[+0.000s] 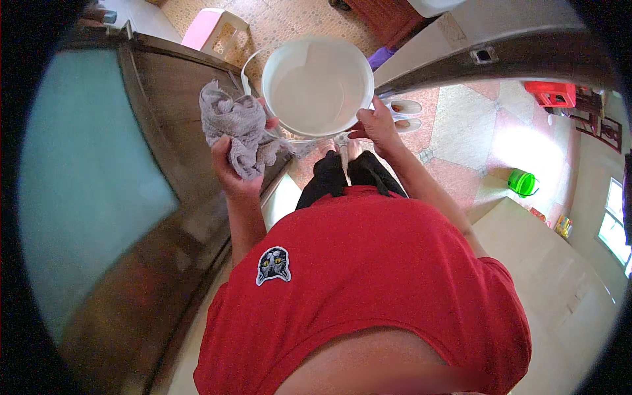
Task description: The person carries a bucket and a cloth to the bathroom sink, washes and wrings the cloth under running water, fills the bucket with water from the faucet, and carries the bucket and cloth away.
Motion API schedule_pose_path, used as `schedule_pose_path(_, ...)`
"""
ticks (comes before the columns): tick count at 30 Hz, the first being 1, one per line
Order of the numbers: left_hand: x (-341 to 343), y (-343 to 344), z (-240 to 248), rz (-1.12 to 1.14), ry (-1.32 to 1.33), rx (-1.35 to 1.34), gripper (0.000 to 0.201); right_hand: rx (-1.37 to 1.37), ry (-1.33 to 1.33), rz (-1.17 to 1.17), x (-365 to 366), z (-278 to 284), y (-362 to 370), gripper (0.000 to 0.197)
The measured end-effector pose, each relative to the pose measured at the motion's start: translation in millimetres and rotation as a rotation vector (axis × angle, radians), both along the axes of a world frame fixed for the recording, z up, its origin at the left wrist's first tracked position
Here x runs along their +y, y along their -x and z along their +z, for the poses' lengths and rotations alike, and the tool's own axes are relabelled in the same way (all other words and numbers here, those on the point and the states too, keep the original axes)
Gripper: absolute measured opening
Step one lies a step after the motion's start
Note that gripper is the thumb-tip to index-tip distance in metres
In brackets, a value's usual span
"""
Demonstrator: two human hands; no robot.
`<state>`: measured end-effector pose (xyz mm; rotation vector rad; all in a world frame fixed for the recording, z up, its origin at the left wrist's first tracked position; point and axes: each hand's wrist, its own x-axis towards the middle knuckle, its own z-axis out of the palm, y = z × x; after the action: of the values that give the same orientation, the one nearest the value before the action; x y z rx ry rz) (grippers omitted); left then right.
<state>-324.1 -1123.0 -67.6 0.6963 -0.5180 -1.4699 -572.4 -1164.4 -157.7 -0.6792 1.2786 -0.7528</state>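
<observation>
I see a white bucket (317,89) at twelve o'clock, the right hand (380,128) gripping its rim at the bucket's four o'clock with thumb and fingers curled. At ten o'clock on my feed, the left hand (232,172) is partly closed around a bunched grey cloth (230,118) just beside it. Well apart, at three, I have a green pail (522,184).

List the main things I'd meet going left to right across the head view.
Teal panel → grey cloth → white bucket → pale footwear → green bucket → bright window.
</observation>
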Motion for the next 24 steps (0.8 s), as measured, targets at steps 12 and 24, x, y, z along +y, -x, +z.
schedule_pose_path(12, -49, -39, -58, 0.508, -0.181, -0.177, 0.043, -0.063, 0.218, 0.009, -88, -18, -9, 0.047)
schedule_pose_path(24, -265, -119, -72, 0.123, -0.061, -0.323, 0.064, -0.027, 0.153, -0.086, -270, -35, -97, 0.051)
